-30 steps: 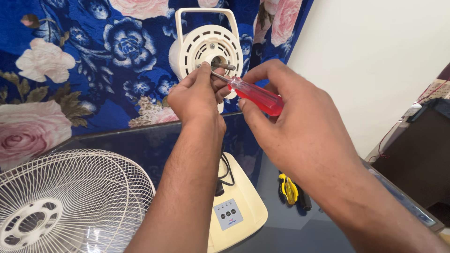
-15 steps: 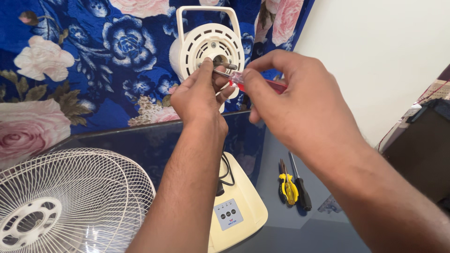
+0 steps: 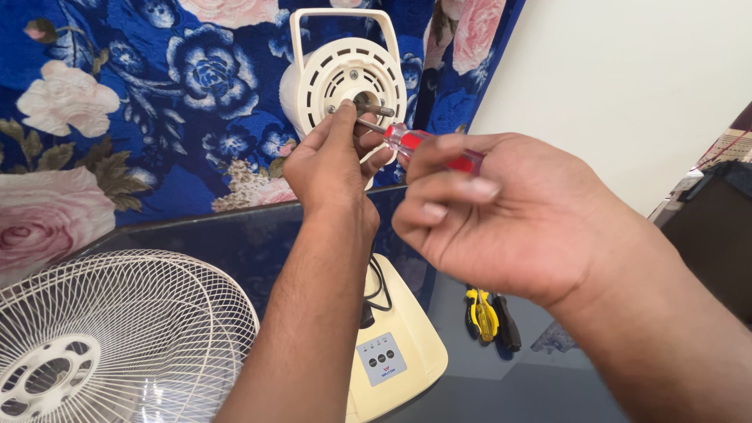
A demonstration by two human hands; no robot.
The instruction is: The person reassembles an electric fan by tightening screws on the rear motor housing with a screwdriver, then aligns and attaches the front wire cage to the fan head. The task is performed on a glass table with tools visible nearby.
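Observation:
A cream fan motor housing [image 3: 345,74] with a carry handle stands upright on its cream base [image 3: 399,345]. My left hand [image 3: 329,168] pinches at the housing's front by the metal shaft [image 3: 374,106], steadying the screwdriver's metal tip there. My right hand [image 3: 501,215] grips the red transparent handle of the screwdriver [image 3: 419,143], palm turned toward me, fingers curled round the handle.
A white wire fan guard [image 3: 117,337] lies at the lower left on the dark glass table [image 3: 235,235]. Yellow-handled pliers [image 3: 482,313] and a black-handled tool [image 3: 507,325] lie right of the base. A blue floral cloth [image 3: 117,117] hangs behind; a dark cabinet [image 3: 713,243] stands at right.
My right hand has rotated on the screwdriver handle, from knuckles up to palm facing me, and dropped lower. My left hand has stayed at the shaft.

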